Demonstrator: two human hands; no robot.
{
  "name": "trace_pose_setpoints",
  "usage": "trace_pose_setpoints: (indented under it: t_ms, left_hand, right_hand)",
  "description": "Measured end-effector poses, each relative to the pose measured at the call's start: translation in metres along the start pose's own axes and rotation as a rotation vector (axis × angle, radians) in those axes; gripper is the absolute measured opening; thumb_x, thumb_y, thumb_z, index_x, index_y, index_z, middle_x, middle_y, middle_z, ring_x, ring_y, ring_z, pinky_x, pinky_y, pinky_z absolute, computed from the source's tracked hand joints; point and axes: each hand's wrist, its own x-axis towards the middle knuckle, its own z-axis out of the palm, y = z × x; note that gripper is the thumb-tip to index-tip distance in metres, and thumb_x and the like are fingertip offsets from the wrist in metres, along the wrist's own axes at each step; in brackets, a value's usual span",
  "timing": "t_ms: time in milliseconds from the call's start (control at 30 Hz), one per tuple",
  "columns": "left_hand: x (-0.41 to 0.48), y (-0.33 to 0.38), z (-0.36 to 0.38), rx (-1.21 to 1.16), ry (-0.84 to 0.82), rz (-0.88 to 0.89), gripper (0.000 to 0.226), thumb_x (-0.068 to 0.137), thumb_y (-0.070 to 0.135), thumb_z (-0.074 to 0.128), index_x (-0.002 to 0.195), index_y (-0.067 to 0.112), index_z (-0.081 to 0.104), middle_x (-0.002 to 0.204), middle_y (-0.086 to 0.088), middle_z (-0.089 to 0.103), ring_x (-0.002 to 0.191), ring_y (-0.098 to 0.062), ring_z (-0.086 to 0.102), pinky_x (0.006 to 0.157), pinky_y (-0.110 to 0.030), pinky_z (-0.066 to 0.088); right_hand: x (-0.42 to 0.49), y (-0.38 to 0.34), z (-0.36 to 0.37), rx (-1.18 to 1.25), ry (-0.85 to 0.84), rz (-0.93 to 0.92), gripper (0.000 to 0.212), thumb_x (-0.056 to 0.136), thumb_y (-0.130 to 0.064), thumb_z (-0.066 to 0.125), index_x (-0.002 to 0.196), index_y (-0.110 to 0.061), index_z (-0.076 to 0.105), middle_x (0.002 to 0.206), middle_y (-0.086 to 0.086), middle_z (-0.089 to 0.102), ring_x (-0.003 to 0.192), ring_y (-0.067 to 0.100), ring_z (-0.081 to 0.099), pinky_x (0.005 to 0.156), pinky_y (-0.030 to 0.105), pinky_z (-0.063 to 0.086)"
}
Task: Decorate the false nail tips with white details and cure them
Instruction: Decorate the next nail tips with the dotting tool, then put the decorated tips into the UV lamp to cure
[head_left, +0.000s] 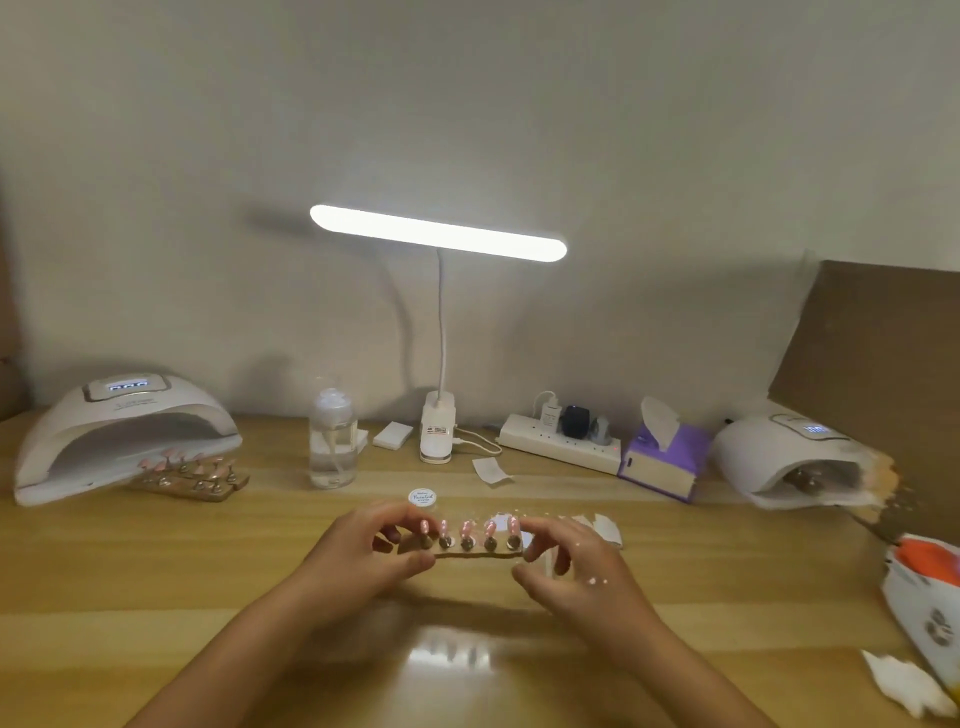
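Observation:
A wooden strip holder (470, 554) carries several pink false nail tips (466, 529) on small metal stands. It is lifted a little above the table at the centre. My left hand (371, 548) grips its left end and my right hand (563, 558) grips its right end. A small round white jar (422, 497) sits just behind the holder. A white curing lamp (122, 436) stands at the far left, with more holders of pink tips (195, 470) at its mouth. Another curing lamp (789, 460) lies at the right with metal stands inside.
A lit desk lamp (438, 234) on a clip base stands at the back centre. Beside it are a clear pump bottle (333, 441), a power strip (561, 441) and a purple tissue box (665, 457). Cardboard (878, 353) leans at the right. A white and orange bag (930, 587) and tissue (904, 680) lie near the right edge.

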Motion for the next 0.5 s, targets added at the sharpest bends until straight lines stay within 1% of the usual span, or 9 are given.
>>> trace_pose_setpoints:
  t_ms: [67, 100, 167, 233, 300, 367, 400, 467, 500]
  left_hand:
    - [0.004, 0.010, 0.011, -0.015, -0.039, 0.022, 0.026, 0.082, 0.019, 0.079, 0.098, 0.039, 0.073, 0.095, 0.015, 0.069, 0.092, -0.005, 0.061, 0.084, -0.019, 0.050]
    - [0.005, 0.015, 0.015, -0.034, -0.045, 0.030, 0.026, 0.081, 0.019, 0.079, 0.098, 0.038, 0.073, 0.095, 0.010, 0.070, 0.092, -0.006, 0.063, 0.084, -0.019, 0.051]
    - [0.011, 0.023, 0.027, -0.090, -0.055, 0.051, 0.029, 0.080, 0.017, 0.080, 0.103, 0.034, 0.073, 0.098, 0.005, 0.071, 0.094, -0.007, 0.065, 0.086, -0.022, 0.052]
    - [0.019, 0.028, 0.042, -0.116, -0.047, 0.055, 0.038, 0.080, 0.019, 0.080, 0.112, 0.037, 0.069, 0.107, 0.013, 0.069, 0.097, -0.006, 0.064, 0.086, -0.023, 0.053]
    - [0.028, 0.031, 0.054, -0.151, 0.026, 0.052, 0.039, 0.080, 0.020, 0.080, 0.112, 0.039, 0.066, 0.108, 0.019, 0.067, 0.093, -0.006, 0.065, 0.080, -0.023, 0.055]
    - [0.042, 0.033, 0.064, -0.179, 0.138, 0.043, 0.031, 0.083, 0.018, 0.077, 0.106, 0.037, 0.067, 0.099, 0.018, 0.069, 0.083, -0.008, 0.065, 0.073, -0.026, 0.055]
    - [0.050, 0.032, 0.068, -0.187, 0.192, 0.036, 0.026, 0.084, 0.017, 0.075, 0.103, 0.034, 0.068, 0.093, 0.015, 0.070, 0.080, -0.009, 0.065, 0.071, -0.028, 0.054]
    - [0.062, 0.030, 0.078, -0.223, 0.285, 0.018, 0.018, 0.087, 0.014, 0.072, 0.097, 0.029, 0.069, 0.084, 0.006, 0.071, 0.077, -0.015, 0.065, 0.070, -0.032, 0.053]
    - [0.067, 0.028, 0.084, -0.246, 0.332, 0.001, 0.015, 0.088, 0.013, 0.072, 0.093, 0.026, 0.069, 0.084, 0.004, 0.070, 0.078, -0.020, 0.065, 0.069, -0.032, 0.052]
  right_hand:
    - [-0.003, 0.001, -0.013, -0.006, 0.017, -0.018, 0.023, 0.087, -0.025, 0.074, 0.108, -0.033, 0.068, 0.087, -0.019, 0.061, 0.077, 0.001, 0.050, 0.074, 0.016, 0.043]
    - [-0.006, 0.001, -0.018, -0.002, 0.018, -0.018, 0.019, 0.087, -0.024, 0.075, 0.102, -0.033, 0.069, 0.085, -0.020, 0.063, 0.075, -0.001, 0.051, 0.071, 0.016, 0.043]
    - [-0.017, 0.010, -0.034, 0.020, 0.028, 0.007, 0.020, 0.085, -0.026, 0.077, 0.095, -0.040, 0.067, 0.082, -0.021, 0.065, 0.075, -0.001, 0.054, 0.067, 0.015, 0.043]
    - [-0.029, 0.024, -0.051, 0.040, 0.071, 0.079, 0.023, 0.084, -0.027, 0.079, 0.093, -0.043, 0.066, 0.081, -0.021, 0.068, 0.074, 0.004, 0.056, 0.066, 0.016, 0.046]
    - [-0.041, 0.042, -0.068, 0.133, 0.226, 0.212, 0.022, 0.083, -0.022, 0.080, 0.094, -0.038, 0.068, 0.078, -0.015, 0.070, 0.063, 0.002, 0.056, 0.059, 0.015, 0.046]
    - [-0.048, 0.064, -0.085, 0.297, 0.458, 0.429, 0.014, 0.086, -0.023, 0.077, 0.095, -0.028, 0.068, 0.076, -0.007, 0.068, 0.050, 0.001, 0.055, 0.049, 0.018, 0.046]
    - [-0.049, 0.075, -0.092, 0.379, 0.583, 0.541, 0.011, 0.088, -0.024, 0.074, 0.096, -0.023, 0.067, 0.078, -0.003, 0.067, 0.048, 0.004, 0.054, 0.047, 0.020, 0.046]
    - [-0.047, 0.098, -0.101, 0.479, 0.802, 0.696, 0.013, 0.092, -0.027, 0.069, 0.097, -0.017, 0.063, 0.084, 0.002, 0.062, 0.056, 0.013, 0.056, 0.051, 0.026, 0.047]
    - [-0.044, 0.109, -0.103, 0.509, 0.881, 0.739, 0.015, 0.094, -0.026, 0.067, 0.099, -0.014, 0.061, 0.086, 0.003, 0.060, 0.060, 0.017, 0.056, 0.053, 0.028, 0.047]
